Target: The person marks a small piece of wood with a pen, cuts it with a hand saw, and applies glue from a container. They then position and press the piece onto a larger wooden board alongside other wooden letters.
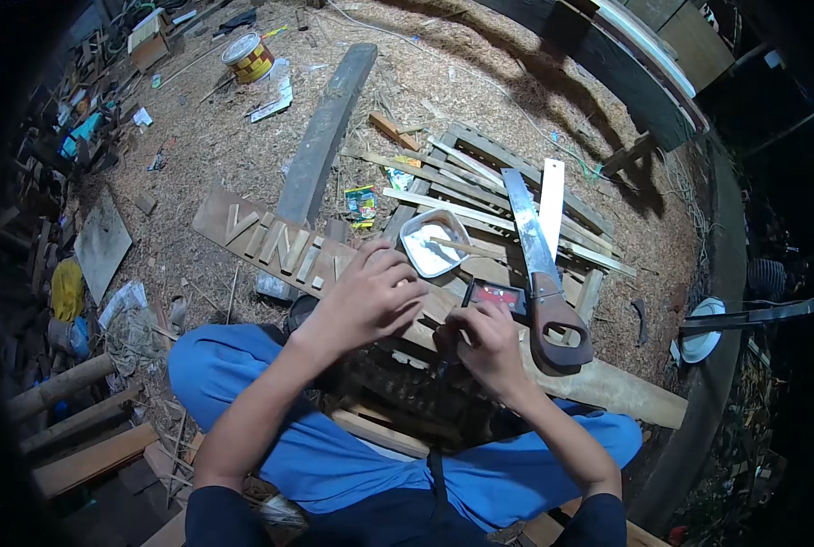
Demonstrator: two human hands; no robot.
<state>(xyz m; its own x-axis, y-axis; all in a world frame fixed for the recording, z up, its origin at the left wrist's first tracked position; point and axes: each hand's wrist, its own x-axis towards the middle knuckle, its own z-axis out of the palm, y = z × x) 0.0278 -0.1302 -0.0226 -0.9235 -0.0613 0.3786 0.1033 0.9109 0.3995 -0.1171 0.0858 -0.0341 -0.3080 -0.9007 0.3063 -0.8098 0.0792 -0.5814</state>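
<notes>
My left hand [377, 290] is above a long wooden board [598, 387] lying across my lap, its fingers curled inward; what they hold, if anything, is hidden. To the right my right hand [489, 342] has its fingers bent together near the board's edge, and I cannot make out what is in them. Short wooden strips [270, 239] are laid out in letter-like shapes on the left part of the board. A white tub [419, 266] with pale paste and a wooden stick [462, 247] stands beyond my hands. A dark-framed case [498, 294] with red inside is just past my right hand.
A handsaw [553, 319] lies at right, its blade across a slatted wooden frame [480, 146]. Beyond the board is a grey plank [334, 118]. A yellow-red bucket [247, 59] stands on the shavings-covered ground. Timber pieces [88, 460] lie at lower left.
</notes>
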